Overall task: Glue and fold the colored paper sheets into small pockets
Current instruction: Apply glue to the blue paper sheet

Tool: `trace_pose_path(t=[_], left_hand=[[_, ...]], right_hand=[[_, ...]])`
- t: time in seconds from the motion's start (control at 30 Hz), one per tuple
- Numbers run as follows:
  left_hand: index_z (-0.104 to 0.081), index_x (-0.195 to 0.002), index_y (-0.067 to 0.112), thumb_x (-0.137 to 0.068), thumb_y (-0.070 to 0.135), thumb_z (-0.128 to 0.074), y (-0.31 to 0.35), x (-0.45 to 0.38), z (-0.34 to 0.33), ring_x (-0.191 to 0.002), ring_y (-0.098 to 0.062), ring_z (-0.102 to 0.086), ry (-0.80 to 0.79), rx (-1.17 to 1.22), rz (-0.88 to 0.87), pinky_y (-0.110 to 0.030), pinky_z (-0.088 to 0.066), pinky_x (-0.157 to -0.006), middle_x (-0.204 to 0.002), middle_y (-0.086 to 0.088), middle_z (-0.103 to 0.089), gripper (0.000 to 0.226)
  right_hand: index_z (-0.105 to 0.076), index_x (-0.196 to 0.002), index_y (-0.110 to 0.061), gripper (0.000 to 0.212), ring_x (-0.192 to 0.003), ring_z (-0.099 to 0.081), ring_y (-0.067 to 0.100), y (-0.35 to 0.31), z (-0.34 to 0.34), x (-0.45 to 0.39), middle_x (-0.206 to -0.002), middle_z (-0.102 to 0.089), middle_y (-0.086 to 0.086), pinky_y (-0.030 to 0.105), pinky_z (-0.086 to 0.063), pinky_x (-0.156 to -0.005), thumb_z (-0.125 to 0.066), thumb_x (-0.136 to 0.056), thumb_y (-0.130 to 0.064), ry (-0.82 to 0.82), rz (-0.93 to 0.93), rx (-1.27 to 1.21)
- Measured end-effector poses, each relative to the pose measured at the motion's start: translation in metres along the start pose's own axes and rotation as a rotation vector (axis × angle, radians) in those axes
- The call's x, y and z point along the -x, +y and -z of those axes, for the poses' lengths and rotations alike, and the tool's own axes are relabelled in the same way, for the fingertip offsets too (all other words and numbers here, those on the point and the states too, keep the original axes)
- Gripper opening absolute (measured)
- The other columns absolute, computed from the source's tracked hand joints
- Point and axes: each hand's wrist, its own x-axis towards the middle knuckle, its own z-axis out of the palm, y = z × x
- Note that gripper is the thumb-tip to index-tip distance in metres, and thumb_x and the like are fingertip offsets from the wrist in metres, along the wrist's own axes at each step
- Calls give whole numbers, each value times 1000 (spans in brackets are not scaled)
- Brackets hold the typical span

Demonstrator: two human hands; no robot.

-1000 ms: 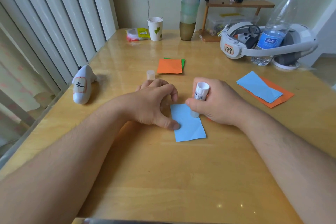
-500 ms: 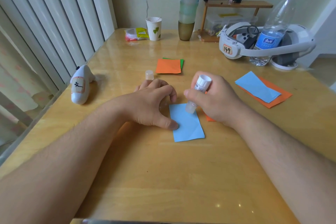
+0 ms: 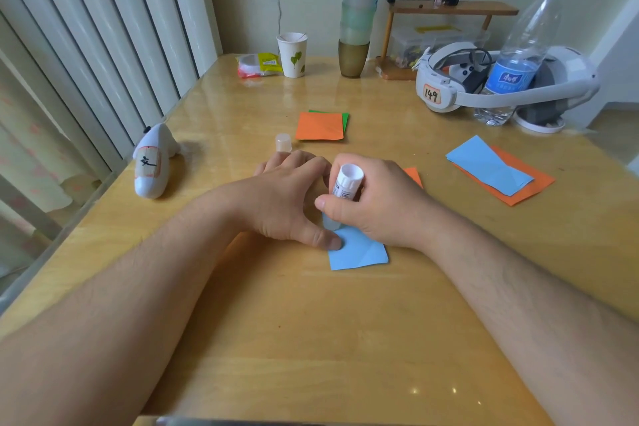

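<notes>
My right hand (image 3: pixel 377 204) grips glue stick (image 3: pixel 345 187), tip down on blue sheet's (image 3: pixel 359 251) left edge. My left hand (image 3: pixel 287 201) rests beside it, fingers curled, thumb pinning sheet flat at table's (image 3: pixel 311 339) middle. Step, I judge: gluing, fold not yet made. Next calls for lifting stick clear, then folding sheet over glued strip. Cap (image 3: pixel 283 142) stands just beyond left hand; orange-green pile (image 3: pixel 320 126) behind it; blue-on-orange pair (image 3: pixel 491 169) near table's right edge.
</notes>
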Motion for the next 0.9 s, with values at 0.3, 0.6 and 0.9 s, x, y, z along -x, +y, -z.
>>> trace_pose_path(t=[0.3, 0.6, 0.9], left_hand=[[-37, -109, 52, -56, 76, -80, -2, 1, 0, -122, -18, -27, 21, 26, -22, -41, -28, -115, -130, 18, -35, 72], [-38, -109, 52, -52, 80, -75, -1, 1, 0, -122, -16, -27, 15, 35, -23, -41, -28, -115, -129, 20, -34, 73], [-37, -109, 54, -53, 80, -74, -1, 1, 0, -122, -16, -25, 1, 12, -23, -42, -27, -115, -129, 20, -32, 72]], right_hand=[[-56, -76, -19, 26, -64, -49, 13, 13, 26, 8, -70, -63, 1, 31, -42, -60, -79, -83, -31, 8, -72, 84], [-51, -79, -11, 30, -60, -40, 13, 13, 27, 8, -73, -58, 11, 33, -36, -57, -75, -83, -29, 25, -83, 128], [-49, -74, -11, 31, -61, -44, 21, 9, 18, 4, -61, -50, 7, 37, -40, -56, -65, -74, -38, 264, -56, -44]])
